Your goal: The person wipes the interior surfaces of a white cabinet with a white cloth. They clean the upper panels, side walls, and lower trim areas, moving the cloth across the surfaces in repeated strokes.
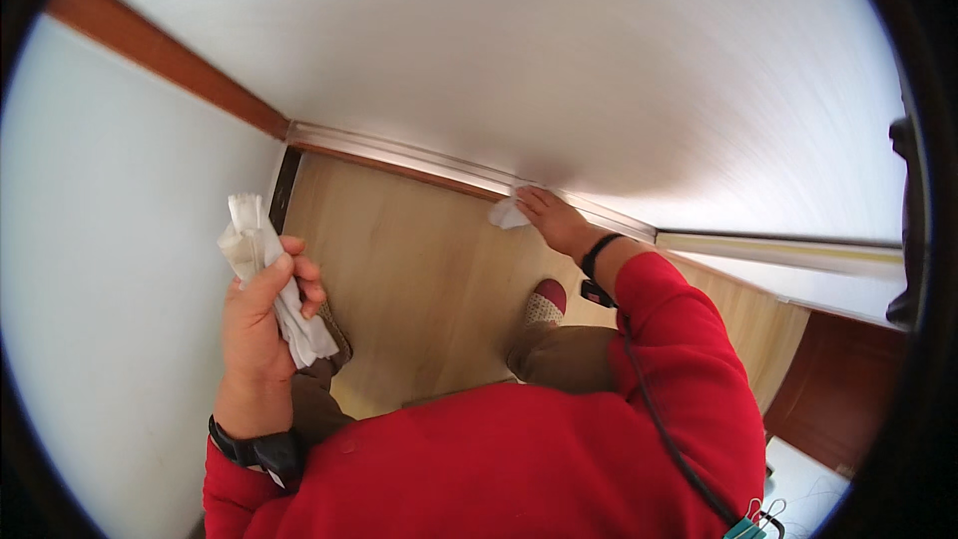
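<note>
My left hand [262,314] is closed around a folded white cloth [258,247], whose ends stick out above and below the fingers, near the pale wall on the left. Farther off, my right hand [554,221] presses a second white cloth [509,214] against the metal track [419,157] at the foot of a large white panel [524,52]. Part of that cloth hangs over the track's lower edge towards the floor; the rest is hidden under my fingers.
A wood-look floor [404,277] lies below, with my slippered foot [548,301] on it. A reddish-brown wooden strip [165,52] runs along the upper left. At the right are a pale ledge [786,251] and a dark red wooden surface [838,382]. A black cable [658,419] runs along my right sleeve.
</note>
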A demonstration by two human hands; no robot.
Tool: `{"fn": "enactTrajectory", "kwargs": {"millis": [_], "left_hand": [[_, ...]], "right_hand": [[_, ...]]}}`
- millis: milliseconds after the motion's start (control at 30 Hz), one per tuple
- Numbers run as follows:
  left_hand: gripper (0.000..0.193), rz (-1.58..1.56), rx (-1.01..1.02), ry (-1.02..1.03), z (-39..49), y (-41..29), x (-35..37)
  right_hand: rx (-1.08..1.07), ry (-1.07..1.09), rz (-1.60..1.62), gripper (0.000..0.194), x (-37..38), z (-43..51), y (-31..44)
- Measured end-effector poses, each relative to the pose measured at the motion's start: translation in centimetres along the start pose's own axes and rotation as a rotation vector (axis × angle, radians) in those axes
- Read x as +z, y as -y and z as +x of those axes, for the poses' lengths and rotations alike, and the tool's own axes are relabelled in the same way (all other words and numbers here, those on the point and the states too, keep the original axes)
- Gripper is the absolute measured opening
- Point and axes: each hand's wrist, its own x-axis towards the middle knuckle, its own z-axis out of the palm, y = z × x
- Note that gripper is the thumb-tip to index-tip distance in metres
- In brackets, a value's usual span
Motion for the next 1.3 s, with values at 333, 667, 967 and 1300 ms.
{"fn": "enactTrajectory", "kwargs": {"millis": [333, 667, 967, 1300], "left_hand": [[0.029, 0.387, 0.115, -0.327, 0.1, -1.9, -3.2], [0.024, 1.070, 0.285, -0.551, -9.4, -7.1, -3.0], [0.015, 1.371, 0.542, -0.444, -13.1, -4.5, -7.3], [0.014, 1.337, 0.410, -0.473, -12.6, -6.1, -6.9]], "right_hand": [[0.273, -0.243, 0.049, 0.059, -0.8, -11.5, -4.0], [0.795, -0.401, 0.180, 0.064, 3.8, -21.0, -6.7], [1.465, -0.332, 0.176, 0.049, 3.6, -15.6, -6.0], [0.918, -0.484, 0.308, 0.035, 1.5, -10.0, -2.7]]}}
